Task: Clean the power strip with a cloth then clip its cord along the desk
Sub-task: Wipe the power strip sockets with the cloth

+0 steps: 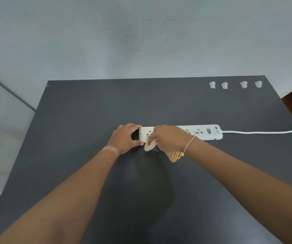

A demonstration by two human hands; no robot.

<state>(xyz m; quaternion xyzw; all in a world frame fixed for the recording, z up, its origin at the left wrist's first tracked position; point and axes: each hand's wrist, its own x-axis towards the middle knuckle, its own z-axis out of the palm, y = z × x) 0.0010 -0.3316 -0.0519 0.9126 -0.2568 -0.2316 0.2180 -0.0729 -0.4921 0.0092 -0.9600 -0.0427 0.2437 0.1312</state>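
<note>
Looking down from the head camera, a white power strip [180, 132] lies across the middle of a dark bench [89, 111]. The left hand [124, 139] has its grip clamped on the strip's left end. Just beside it, the right hand [168, 140] grips a bunched cloth [149, 146], pressing it on the strip's left sockets; specks lie on the bench below. The white cord [265, 132] runs off the right edge. Four white clips [212, 85] sit in a row near the far right corner, well apart from both hands.
</note>
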